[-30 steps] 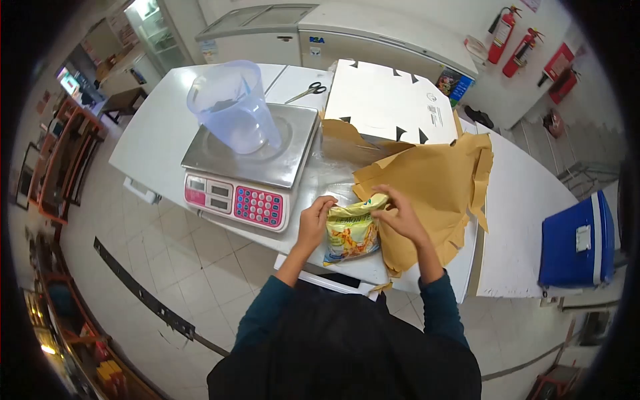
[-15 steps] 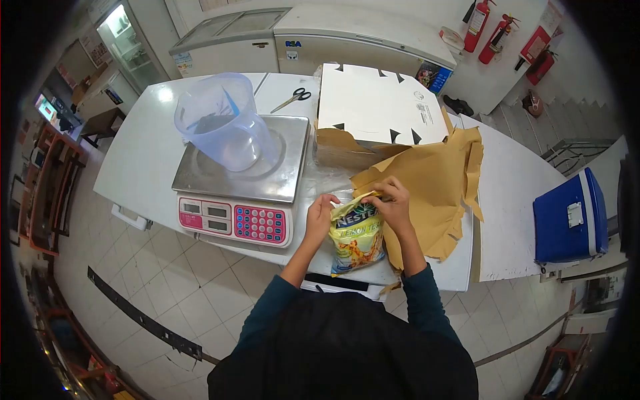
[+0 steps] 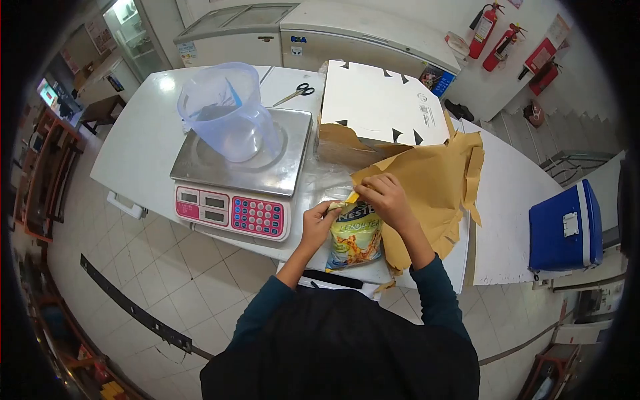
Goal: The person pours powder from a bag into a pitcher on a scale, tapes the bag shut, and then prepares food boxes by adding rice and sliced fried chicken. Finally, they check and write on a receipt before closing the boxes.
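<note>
A yellow-green Nestea lemon tea pouch point(image 3: 357, 245) stands upright near the front edge of the white table, its printed front facing me. My left hand point(image 3: 320, 223) pinches the pouch's upper left corner between thumb and fingers. My right hand point(image 3: 387, 200) is closed on the top edge farther right, with a narrow yellow bit of the packaging showing between the two hands. Whether the top is torn cannot be made out. Left of the pouch is a digital scale point(image 3: 233, 217) with a pink keypad panel. A translucent plastic jug point(image 3: 223, 120) rests on its metal plate.
Torn brown paper point(image 3: 433, 193) lies right of the pouch, against a white-topped carton point(image 3: 380, 100). Scissors point(image 3: 295, 94) lie behind the scale. A blue cooler box point(image 3: 567, 227) stands at the right. Chest freezers point(image 3: 360, 43) line the back wall, near fire extinguishers point(image 3: 485, 30).
My right hand has shifted slightly left and turned over the pouch's top edge, drawing a yellow bit up between the hands. My left hand has moved slightly down and left.
</note>
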Demonstrator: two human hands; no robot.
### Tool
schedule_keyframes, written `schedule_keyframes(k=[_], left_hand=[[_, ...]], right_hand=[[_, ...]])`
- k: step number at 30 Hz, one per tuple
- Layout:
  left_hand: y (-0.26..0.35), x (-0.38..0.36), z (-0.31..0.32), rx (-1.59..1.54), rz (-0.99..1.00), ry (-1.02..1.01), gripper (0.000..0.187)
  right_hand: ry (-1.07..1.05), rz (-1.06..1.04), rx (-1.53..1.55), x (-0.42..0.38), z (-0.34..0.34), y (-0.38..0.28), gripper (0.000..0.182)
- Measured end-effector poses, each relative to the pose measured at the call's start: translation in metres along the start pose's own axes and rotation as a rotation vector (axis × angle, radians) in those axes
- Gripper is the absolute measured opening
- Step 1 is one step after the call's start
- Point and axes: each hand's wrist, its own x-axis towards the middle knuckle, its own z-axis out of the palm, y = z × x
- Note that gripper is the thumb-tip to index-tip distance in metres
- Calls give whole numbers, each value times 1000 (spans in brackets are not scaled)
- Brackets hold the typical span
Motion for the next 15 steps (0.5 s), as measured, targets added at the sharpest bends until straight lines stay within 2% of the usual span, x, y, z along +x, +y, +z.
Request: schedule_keyframes(k=[2, 5, 8, 11, 15], left_hand=[[-6, 0, -2, -71, -34, -4, 18], [-8, -2, 1, -89, -29, 61, 19], [-2, -10, 6, -139, 49, 153, 19], [15, -18, 11, -265, 33, 194, 19], [27, -30, 21, -224, 8, 239, 19]], right_hand=[[-23, 24, 116, 5, -2, 2, 18], [-46, 92, 80, 14, -4, 0, 16], [-90, 98, 280, 23, -6, -11, 16], [-105, -3, 270, 20, -7, -15, 14], [-21, -3, 290, 21, -23, -24, 11]])
